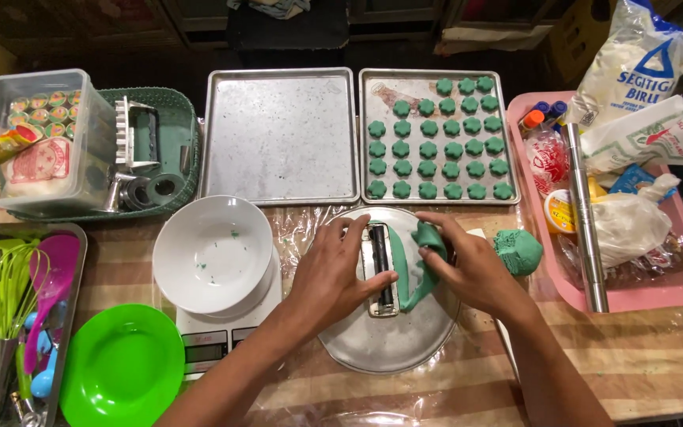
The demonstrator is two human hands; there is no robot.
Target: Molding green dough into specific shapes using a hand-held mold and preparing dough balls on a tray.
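Note:
My left hand (332,273) presses on a small metal cookie mould (380,269) that lies on a round metal plate (381,344). A strip of green dough (405,265) runs along the mould's right side. My right hand (468,265) pinches the upper end of that dough strip between thumb and fingers. A ball of green dough (518,251) sits just right of my right hand. Behind the plate, a baking tray (367,134) holds several rows of green flower-shaped cookies (428,148). Left of it is an empty baking tray (281,136).
A white bowl (213,253) sits on a kitchen scale (207,340), beside a green plate (124,368). A tray of utensils (17,308) is at far left, a clear plastic box (37,142) and green basket (171,111) behind. A pink tray (673,292) of packets and a metal rolling pin (583,213) stands right.

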